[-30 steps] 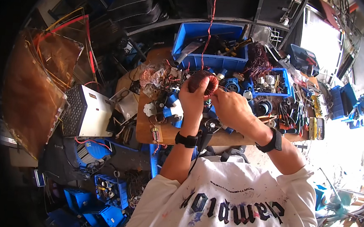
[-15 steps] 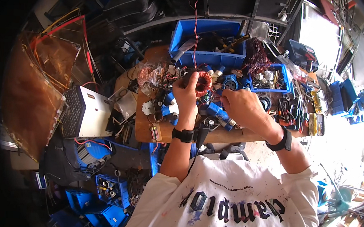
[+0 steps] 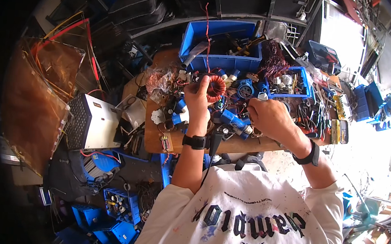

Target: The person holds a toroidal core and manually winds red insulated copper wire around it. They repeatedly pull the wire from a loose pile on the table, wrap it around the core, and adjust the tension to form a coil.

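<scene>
Gripping copper-wound ring [image 3: 216,90]: left hand [image 3: 198,102]; right hand [image 3: 270,118]: curled, hold unclear; blue bin [image 3: 236,64] beyond

Coil [image 3: 221,88]: glossy metal wire. Bin [image 3: 226,64]: smooth plastic. Tabletop [image 3: 243,146]: wood.

a white, colour-speckled short-sleeved shirt [image 3: 254,194] with large dark lettering [image 3: 249,222]; two black wristbands [image 3: 195,142].

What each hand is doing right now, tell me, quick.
Left hand: closed on the coil.
Right hand: closed, fingers curled, apart from the coil; whether it pinches anything cannot be told.
</scene>
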The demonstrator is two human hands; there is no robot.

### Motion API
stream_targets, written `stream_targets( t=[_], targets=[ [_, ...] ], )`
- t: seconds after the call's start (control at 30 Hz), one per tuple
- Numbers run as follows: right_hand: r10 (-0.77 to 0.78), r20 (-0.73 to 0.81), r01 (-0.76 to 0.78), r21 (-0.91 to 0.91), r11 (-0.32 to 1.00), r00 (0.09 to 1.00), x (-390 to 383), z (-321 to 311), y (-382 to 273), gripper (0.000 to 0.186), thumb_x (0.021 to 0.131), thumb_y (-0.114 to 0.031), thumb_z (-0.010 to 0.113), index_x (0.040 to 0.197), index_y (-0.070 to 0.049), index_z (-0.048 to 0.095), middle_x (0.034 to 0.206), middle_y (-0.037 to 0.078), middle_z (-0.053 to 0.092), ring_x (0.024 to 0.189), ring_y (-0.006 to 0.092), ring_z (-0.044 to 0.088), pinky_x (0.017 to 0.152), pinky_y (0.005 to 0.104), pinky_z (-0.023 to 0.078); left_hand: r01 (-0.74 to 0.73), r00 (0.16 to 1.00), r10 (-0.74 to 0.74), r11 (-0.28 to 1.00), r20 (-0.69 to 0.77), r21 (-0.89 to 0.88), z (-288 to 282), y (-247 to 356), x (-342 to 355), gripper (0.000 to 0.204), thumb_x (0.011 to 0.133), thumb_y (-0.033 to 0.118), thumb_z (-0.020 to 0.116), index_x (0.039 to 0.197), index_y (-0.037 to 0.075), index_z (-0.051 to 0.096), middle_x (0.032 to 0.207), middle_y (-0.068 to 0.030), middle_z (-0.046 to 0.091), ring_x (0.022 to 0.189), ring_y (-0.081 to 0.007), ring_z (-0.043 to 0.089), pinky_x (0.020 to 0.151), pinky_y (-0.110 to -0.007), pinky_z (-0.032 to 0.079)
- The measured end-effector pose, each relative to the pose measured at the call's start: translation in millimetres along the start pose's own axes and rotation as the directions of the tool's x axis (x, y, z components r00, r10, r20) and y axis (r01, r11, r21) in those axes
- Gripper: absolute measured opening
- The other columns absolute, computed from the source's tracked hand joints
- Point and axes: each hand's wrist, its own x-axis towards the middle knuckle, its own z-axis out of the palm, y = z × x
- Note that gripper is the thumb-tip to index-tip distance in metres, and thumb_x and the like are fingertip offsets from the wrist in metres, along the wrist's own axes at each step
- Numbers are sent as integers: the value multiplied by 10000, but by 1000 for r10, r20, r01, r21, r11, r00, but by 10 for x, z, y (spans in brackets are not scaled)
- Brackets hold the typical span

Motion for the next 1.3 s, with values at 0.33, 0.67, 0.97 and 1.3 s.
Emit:
stream_targets(
  t=[0.33,0.67,0.97,1.3],
  targets=[
    [-41,-16,41,-8,999,999,-125,-150,76,155,903,-193,573,855,-54,623,634,172,601,622,385,610,560,484,466,135,990,-133,990,52,-38,63,56,-60,365,872,320,716,918,-41,676,833,-126,695,658,-200,700,556,-332,620],
    [-26,67,14,176,984,997,-146,-425,210,189,919,-211,545,849,-47,607,674,178,624,674,377,628,626,478,492,298,954,-287,942,88,-154,-24,-32,-31,395,871,377,707,977,-1,657,915,-138,696,745,-222,710,594,-400,624],
    [-26,58,18,127,992,998,-112,-375,267,173,922,-200,541,866,-49,604,677,192,605,685,406,604,619,496,466,398,913,-378,909,154,-125,-163,-239,10,564,890,552,598,1097,27,610,1025,-133,670,851,-267,685,754,-522,594],
    [85,-193,2,415,910,977,62,-389,263,171,934,-165,552,958,-12,623,740,181,616,659,309,612,627,371,469,517,849,-460,826,260,-227,-214,-364,14,473,892,439,656,1115,26,597,1055,-134,647,920,-279,669,772,-515,591]
  ],
)
